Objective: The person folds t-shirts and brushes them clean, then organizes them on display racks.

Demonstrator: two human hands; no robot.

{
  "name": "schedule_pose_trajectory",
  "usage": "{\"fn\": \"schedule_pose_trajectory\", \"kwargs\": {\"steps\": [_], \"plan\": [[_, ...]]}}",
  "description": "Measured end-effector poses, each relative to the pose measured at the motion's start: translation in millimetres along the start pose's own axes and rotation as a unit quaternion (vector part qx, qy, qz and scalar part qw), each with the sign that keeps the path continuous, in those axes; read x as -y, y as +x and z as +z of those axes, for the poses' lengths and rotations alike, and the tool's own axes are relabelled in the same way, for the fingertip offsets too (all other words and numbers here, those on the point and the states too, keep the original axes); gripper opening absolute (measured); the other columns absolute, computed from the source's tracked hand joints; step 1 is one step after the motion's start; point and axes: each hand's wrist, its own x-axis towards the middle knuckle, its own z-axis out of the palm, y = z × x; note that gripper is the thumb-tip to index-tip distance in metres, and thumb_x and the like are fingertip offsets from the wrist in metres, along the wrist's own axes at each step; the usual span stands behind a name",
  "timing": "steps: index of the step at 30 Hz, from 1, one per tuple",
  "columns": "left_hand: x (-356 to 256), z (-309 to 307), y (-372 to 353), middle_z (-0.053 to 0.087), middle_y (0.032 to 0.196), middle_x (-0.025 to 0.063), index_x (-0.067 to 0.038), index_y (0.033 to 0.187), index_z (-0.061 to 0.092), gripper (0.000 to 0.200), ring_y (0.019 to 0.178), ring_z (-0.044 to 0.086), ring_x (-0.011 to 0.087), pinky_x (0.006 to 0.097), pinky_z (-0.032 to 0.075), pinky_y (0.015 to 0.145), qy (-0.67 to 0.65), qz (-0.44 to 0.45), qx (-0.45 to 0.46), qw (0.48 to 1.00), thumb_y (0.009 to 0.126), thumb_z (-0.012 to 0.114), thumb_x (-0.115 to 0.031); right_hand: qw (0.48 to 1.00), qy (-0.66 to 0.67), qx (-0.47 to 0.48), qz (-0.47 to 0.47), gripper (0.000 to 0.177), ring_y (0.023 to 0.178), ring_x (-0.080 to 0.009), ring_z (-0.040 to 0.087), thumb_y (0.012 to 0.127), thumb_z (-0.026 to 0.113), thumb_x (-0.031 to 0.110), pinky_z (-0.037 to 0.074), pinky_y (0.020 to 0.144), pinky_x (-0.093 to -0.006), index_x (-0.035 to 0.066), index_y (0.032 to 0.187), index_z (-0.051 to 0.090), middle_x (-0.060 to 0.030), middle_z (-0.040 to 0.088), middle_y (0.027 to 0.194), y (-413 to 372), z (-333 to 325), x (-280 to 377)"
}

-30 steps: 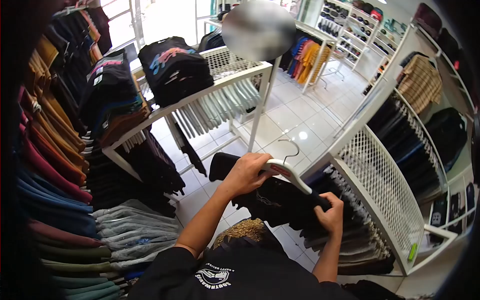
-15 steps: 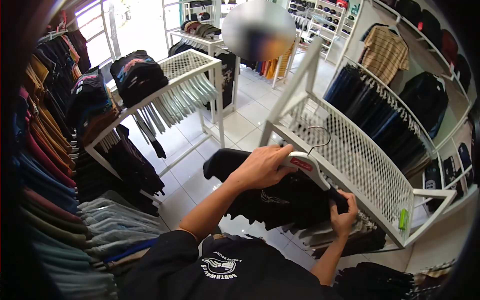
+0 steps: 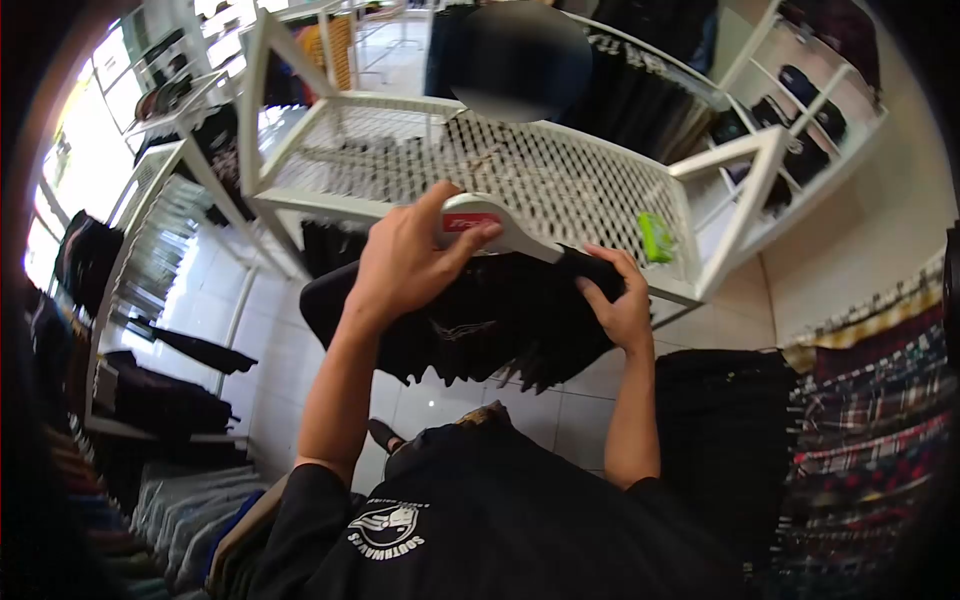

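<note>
And here we are, both hands up in front of the body, working over a white hanger (image 3: 530,240) with a red label (image 3: 470,222) on its face! The left hand (image 3: 412,250) is closed around the hanger's middle, fingers over the top and thumb reaching across by the label. Over at the hanger's right-hand end, the right hand (image 3: 618,300) has a narrow pinch, thumb below and fingers above, on the dark shoulder of the black garment (image 3: 470,325)

And look at that garment: it hangs between the two hands, well above the tiled floor (image 3: 430,405), a small pale print (image 3: 463,328) showing on its front. It's right by the near side of a white mesh rack (image 3: 590,190); whether they touch, I can't tell. The hanger's hook is hard to make out against the mesh. On the rack's right side lies a bright green item (image 3: 655,237), too small to name

Out to the right, dark clothes (image 3: 720,450) hang beside a packed row of plaid garments (image 3: 870,410), with caps (image 3: 800,85) on the shelving higher up. Down to the left, grey garments (image 3: 190,510) sit close together, and one shoe (image 3: 383,435) peeks out just beside the wearer's black shirt (image 3: 520,520)
</note>
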Motion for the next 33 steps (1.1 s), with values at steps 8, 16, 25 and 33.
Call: {"fn": "schedule_pose_trajectory", "kwargs": {"steps": [8, 16, 25, 33], "plan": [[-18, 42, 15, 0.074, 0.089, 0.0186, 0.002, 0.106, 0.068, 0.055, 0.082, 0.075, 0.0260, 0.0394, 0.057, 0.076, -0.027, -0.050, 0.012, 0.998, 0.093, 0.072, -0.051, 0.949, -0.258, -0.180, -0.014, 0.031, 0.109, -0.0341, 0.060, 0.090, 0.071, 0.028, 0.046, 0.097, -0.0455, 0.008, 0.113, 0.073, -0.0127, 0.064, 0.112, 43, -45, -110], [8, 13, -12, 0.075, 0.090, 0.0127, 0.003, 0.107, 0.070, 0.047, 0.081, 0.070, 0.0164, 0.0332, 0.054, 0.076, -0.040, -0.111, -0.038, 0.992, 0.095, 0.072, -0.043, 0.894, -0.372, -0.031, 0.246, 0.058, 0.126, -0.0400, 0.055, 0.098, 0.064, 0.038, 0.045, 0.103, -0.0508, 0.014, 0.148, 0.048, -0.0224, 0.056, 0.138, 59, -41, -163], [71, -57, -70, 0.075, 0.091, 0.0171, -0.003, 0.103, 0.072, 0.051, 0.090, 0.072, 0.0350, 0.0440, 0.053, 0.081, -0.053, -0.208, -0.125, 0.969, 0.091, 0.070, -0.053, 0.992, -0.028, -0.089, -0.081, 0.054, 0.117, -0.0362, 0.057, 0.096, 0.068, 0.021, 0.046, 0.103, -0.0437, -0.004, 0.140, 0.051, -0.0230, 0.057, 0.128, 9, 98, 55], [120, -139, -146, 0.075, 0.082, 0.0132, -0.005, 0.098, 0.072, 0.041, 0.078, 0.074, 0.0285, 0.0399, 0.054, 0.072, 0.008, -0.251, -0.247, 0.936, 0.090, 0.075, -0.045, 0.993, -0.094, -0.075, 0.004, 0.055, 0.115, -0.0406, 0.054, 0.099, 0.065, 0.026, 0.044, 0.101, -0.0472, -0.003, 0.142, 0.048, -0.0254, 0.054, 0.126, 35, 234, 37]]}}
